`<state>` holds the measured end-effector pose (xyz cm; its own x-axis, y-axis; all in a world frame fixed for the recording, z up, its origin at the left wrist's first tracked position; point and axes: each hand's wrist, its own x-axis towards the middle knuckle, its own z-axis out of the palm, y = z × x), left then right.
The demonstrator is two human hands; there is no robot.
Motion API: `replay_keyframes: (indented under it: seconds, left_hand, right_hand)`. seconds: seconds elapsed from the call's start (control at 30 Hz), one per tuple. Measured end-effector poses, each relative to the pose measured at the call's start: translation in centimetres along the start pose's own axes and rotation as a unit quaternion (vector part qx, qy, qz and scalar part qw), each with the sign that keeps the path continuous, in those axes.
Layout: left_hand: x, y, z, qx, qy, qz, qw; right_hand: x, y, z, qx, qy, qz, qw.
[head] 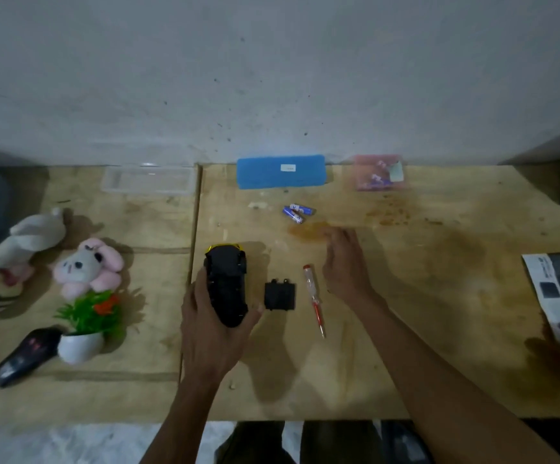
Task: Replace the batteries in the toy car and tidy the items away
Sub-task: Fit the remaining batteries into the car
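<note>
Surface: wooden table (405,296) against a grey wall (271,61).
Car: one, black, upside down (226,286), gripped at its near end by the left hand (211,329), fingers curled round it.
Cover: one black battery cover (280,295) just right of the car.
Screwdriver: one, red (314,298), beside the cover.
Batteries: blue cells (297,212), two or three, blurred, hard to count.
Right hand (343,266): blurred, near the batteries, fingers loose, holding nothing.
Boxes: one blue (280,171), one clear (149,180), one pink pack (379,172), contents unreadable.
Plush toys: two (84,266), (27,242).
Plant: one (84,329).
Remote: one (24,356).
Paper (559,289): cut off at right edge.
</note>
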<state>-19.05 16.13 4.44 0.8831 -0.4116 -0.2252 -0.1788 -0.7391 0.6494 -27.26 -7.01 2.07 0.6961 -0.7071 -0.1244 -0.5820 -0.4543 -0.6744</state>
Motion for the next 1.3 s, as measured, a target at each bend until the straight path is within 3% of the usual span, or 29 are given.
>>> replay_keyframes:
  seconds: [0.13,0.3,0.47,0.77,0.83,0.93,1.0,1.03,1.07,1.13,1.2,1.3]
  left_hand:
    - [0.1,-0.4,0.6,-0.019,-0.011,-0.017,1.0]
    - [0.7,-1.8,1.3,-0.032,-0.008,-0.012,0.999]
    - [0.5,-2.0,1.6,0.0,0.011,0.04,0.999]
    - [1.8,-3.0,0.5,-0.026,-0.077,0.048,0.996]
    - [2.2,-3.3,0.3,-0.027,-0.088,0.052,0.994]
    - [2.5,-3.2,-0.1,-0.047,-0.098,0.037,0.993]
    - [2.5,-3.0,-0.4,-0.087,-0.102,0.023,0.991]
    - [2.4,-2.9,-0.6,-0.113,-0.104,0.022,0.988]
    - [2.2,-2.8,-0.9,-0.14,-0.105,0.024,0.984]
    - [1.8,-2.4,-1.4,-0.184,-0.107,0.02,0.977]
    - [1.5,-1.5,-2.4,-0.222,-0.107,0.012,0.969]
    - [1.4,0.0,-4.0,-0.254,-0.112,0.018,0.96]
  right_hand:
    - [4.6,-2.9,1.2,-0.109,0.027,-0.042,0.993]
    - [7.8,-1.6,4.3,-0.287,-0.021,-0.097,0.953]
    - [8.0,-0.8,5.8,-0.303,0.017,-0.152,0.941]
    - [9.1,-1.1,5.9,-0.381,0.017,-0.215,0.899]
    - [9.2,-1.2,5.9,-0.375,0.012,-0.205,0.904]
    - [9.1,-2.8,5.4,-0.245,-0.029,-0.091,0.965]
    - [8.1,-4.7,4.2,0.005,-0.058,0.03,0.998]
    - [7.3,-5.8,3.2,0.161,-0.072,0.089,0.98]
    - [6.1,-6.9,2.1,0.311,-0.093,0.145,0.934]
    - [3.4,-8.7,0.1,0.525,-0.146,0.209,0.812]
    - [1.0,-10.4,-1.3,0.606,-0.183,0.211,0.745]
    - [-1.6,-13.1,-2.7,0.657,-0.197,0.199,0.7]
